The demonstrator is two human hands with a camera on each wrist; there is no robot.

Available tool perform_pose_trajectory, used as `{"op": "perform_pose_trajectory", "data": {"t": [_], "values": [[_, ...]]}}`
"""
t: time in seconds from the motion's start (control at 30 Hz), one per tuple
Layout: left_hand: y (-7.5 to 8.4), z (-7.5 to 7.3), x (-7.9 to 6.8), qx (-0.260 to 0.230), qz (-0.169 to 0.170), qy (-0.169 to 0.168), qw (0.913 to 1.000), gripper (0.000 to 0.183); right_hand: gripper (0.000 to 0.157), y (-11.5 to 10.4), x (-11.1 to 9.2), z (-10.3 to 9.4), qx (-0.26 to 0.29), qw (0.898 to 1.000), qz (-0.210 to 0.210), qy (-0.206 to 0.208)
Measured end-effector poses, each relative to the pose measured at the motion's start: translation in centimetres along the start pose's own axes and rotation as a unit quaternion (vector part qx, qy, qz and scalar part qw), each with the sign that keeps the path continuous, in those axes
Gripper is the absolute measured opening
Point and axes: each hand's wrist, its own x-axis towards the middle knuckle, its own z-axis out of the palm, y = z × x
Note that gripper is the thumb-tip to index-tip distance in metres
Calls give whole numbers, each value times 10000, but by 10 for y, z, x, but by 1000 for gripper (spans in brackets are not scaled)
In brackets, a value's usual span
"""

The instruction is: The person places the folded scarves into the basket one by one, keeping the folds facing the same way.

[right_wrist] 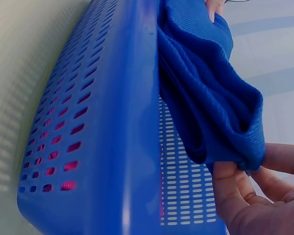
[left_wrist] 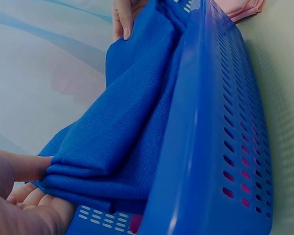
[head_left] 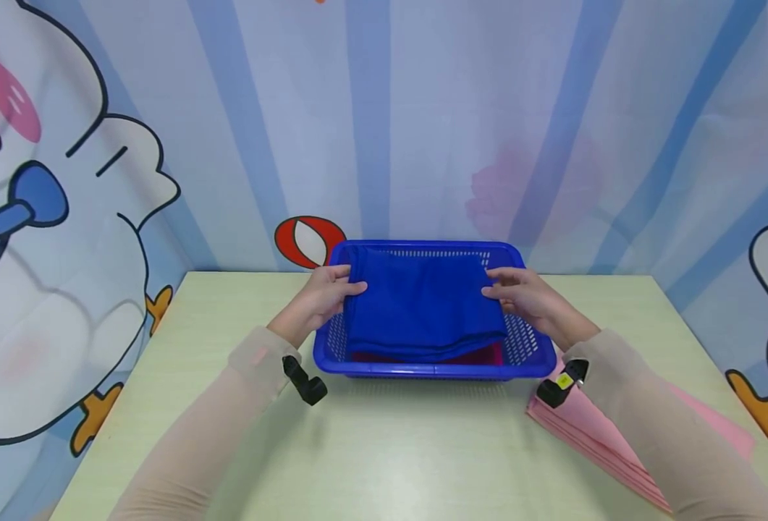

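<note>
A folded blue cloth [head_left: 425, 304] lies level across the inside of a blue plastic basket [head_left: 432, 371], in several layers. My left hand [head_left: 323, 295] pinches its left edge, thumb on top and fingers beneath, as the left wrist view shows at the cloth's folded corner [left_wrist: 83, 171]. On the opposite edge, my right hand [head_left: 523, 295] pinches the cloth between thumb and fingers; in the right wrist view the folds [right_wrist: 225, 112] sag open toward that hand. Under the blue cloth, a dark pink item [head_left: 481, 356] shows in the basket, and pink shows through the side holes too.
Folded pink cloth [head_left: 592, 420] lies on the table right of the basket, partly beneath my right forearm. The pale table [head_left: 384, 449] ends at the back against a printed curtain [head_left: 423, 130] with blue stripes and cartoon birds.
</note>
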Motion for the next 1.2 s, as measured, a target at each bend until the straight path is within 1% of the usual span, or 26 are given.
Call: {"op": "perform_pose_trajectory", "data": {"t": [0.13, 0.27, 0.43, 0.6, 0.83, 1.0, 1.13, 1.2], "values": [[-2, 2, 2, 18, 2, -21, 10000, 54, 62, 1, -2, -1, -21, 10000, 4, 9], [-2, 4, 4, 52, -11, -42, 10000, 55, 62, 2, -4, -2, 67, 10000, -1, 2], [-4, 7, 6, 90, -92, -15, 9999, 59, 62, 3, -5, -3, 71, 10000, 14, 17], [-8, 9, 9, 163, -204, 69, 9996, 60, 60, 6, -3, -4, 18, 9999, 105, 59], [-14, 10, 9, 356, -206, 144, 9991, 60, 59, 12, 1, -3, -157, 9998, 102, 31], [-18, 11, 9, 330, -187, 60, 9993, 58, 56, 15, 4, 0, -47, 9999, 109, 18], [-19, 14, 10, 351, -198, 30, 9992, 60, 56, 16, 4, 0, -145, 9998, 121, 7], [-18, 14, 10, 409, -227, 72, 9989, 62, 56, 16, 4, 1, -182, 9997, 154, 4]]}}
